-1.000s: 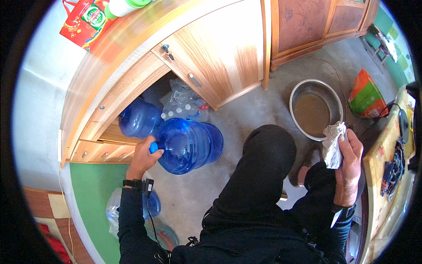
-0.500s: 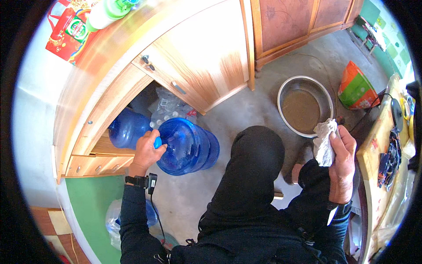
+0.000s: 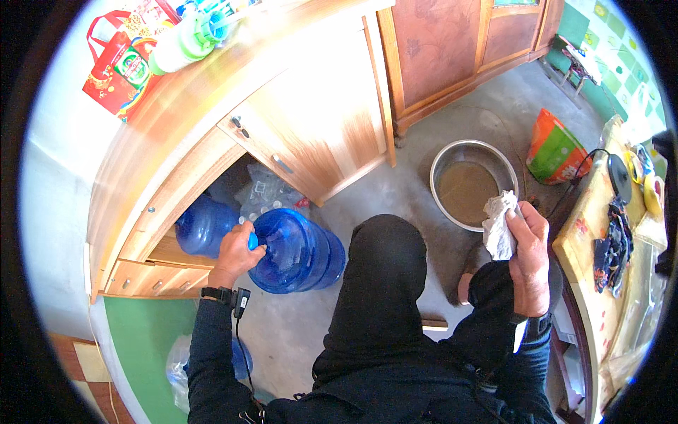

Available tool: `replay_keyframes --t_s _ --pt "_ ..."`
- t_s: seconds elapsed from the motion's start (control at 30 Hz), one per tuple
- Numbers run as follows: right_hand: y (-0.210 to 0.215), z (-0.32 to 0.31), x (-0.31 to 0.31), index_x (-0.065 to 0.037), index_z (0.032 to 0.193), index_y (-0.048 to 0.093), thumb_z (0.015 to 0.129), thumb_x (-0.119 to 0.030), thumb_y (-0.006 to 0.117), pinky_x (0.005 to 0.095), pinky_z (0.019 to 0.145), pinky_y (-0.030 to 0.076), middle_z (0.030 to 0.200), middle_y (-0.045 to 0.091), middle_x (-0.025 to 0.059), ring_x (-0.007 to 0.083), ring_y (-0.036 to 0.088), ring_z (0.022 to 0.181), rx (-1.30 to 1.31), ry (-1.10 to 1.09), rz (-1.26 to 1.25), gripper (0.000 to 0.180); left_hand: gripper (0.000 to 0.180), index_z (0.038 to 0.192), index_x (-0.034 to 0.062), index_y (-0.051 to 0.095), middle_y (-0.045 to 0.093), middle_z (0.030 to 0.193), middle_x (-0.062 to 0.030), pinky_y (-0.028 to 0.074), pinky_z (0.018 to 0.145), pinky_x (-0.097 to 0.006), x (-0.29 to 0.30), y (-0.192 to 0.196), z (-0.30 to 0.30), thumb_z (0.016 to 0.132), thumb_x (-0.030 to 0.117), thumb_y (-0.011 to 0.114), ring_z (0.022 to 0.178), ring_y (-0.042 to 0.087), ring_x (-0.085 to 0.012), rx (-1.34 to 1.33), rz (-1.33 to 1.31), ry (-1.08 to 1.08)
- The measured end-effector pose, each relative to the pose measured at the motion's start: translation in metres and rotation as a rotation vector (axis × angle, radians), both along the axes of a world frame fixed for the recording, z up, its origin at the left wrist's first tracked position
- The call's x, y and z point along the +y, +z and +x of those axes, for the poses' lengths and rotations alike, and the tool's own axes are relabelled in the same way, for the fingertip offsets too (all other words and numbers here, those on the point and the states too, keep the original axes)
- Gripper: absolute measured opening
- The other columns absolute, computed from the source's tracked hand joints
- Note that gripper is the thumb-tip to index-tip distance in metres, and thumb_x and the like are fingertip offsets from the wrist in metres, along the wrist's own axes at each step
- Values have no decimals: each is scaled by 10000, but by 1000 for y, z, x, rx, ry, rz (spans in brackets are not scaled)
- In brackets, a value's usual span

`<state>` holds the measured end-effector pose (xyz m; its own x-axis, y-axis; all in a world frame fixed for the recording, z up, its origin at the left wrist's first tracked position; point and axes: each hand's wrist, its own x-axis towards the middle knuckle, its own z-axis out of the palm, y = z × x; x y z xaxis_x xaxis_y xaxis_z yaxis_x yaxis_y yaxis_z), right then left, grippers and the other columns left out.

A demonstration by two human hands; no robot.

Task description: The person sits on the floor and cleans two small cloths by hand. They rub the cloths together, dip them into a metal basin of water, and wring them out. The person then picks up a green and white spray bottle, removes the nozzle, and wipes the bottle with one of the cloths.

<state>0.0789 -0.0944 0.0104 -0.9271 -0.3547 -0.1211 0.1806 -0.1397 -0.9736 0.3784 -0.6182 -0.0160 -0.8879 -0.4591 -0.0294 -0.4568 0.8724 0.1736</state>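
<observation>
A large clear-blue water jug point(image 3: 300, 251) stands tilted or lies on the floor in front of the open cabinet, its neck toward my left. My left hand point(image 3: 239, 253) is closed around the neck at its light-blue cap. Up in front of my right knee, my right hand point(image 3: 531, 247) grips a crumpled white cloth point(image 3: 499, 227) between thumb and fingers. Beyond that cloth sits a round metal basin point(image 3: 439, 173) with murky brownish water in it. Inside the cabinet, right behind my left hand, is a second blue jug point(image 3: 203, 226).
The wooden cabinet door point(image 3: 311, 113) hangs open over the floor. Clear plastic bottles point(image 3: 265, 198) fill part of the cabinet. An orange-green bag point(image 3: 556, 150) stands past the basin. At the right is a cluttered table point(image 3: 583, 247); a clear plastic bag point(image 3: 178, 371) lies at lower left.
The whole view has shifted slightly, so most things sit a little lower and those at the right farther left. Both hands keep their holds on the jug and the cloth.
</observation>
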Motion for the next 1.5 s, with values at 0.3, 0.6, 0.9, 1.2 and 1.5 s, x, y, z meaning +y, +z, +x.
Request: replay_keyframes --t_s 0.3,0.6,0.9,1.2,1.5 --pt "-2 -3 13 31 1081 722 1095 -106 660 306 718 602 952 788 103 158 754 786 -11 -75 -144 152 561 1339 31 670 672 1234 -232 586 936 -532 58 51 -40 919 355 855 1143 699 -447 64 -223 15" --pt "-8 -10 32 41 1228 725 1138 -139 603 311 829 618 1092 803 98 163 774 933 26 -304 -346 236 262 1143 3 724 732 1033 -181 618 829 -424 196 44 -194 929 99 839 937 753 -353 761 233 -347" --pt "3 -1 1 23 1190 709 1044 -98 687 307 852 583 1038 761 62 129 711 945 44 -68 -145 190 496 1470 -24 638 755 1266 -138 662 889 -367 317 10 -254 1132 336 691 1099 757 -201 236 1545 -312" --pt "1 6 -23 16 1152 722 939 -18 777 318 868 577 976 745 47 113 672 951 407 -2 237 223 339 1395 -31 689 741 1147 -29 566 855 -280 313 13 -259 1100 137 702 999 665 -82 306 1482 -352" --pt "-10 -8 -44 -16 1046 704 1032 7 657 268 809 510 993 717 -10 73 626 911 162 -151 -109 54 252 1247 67 714 763 1011 -65 668 694 -375 284 25 -281 1093 265 745 866 767 -178 195 1915 -134"
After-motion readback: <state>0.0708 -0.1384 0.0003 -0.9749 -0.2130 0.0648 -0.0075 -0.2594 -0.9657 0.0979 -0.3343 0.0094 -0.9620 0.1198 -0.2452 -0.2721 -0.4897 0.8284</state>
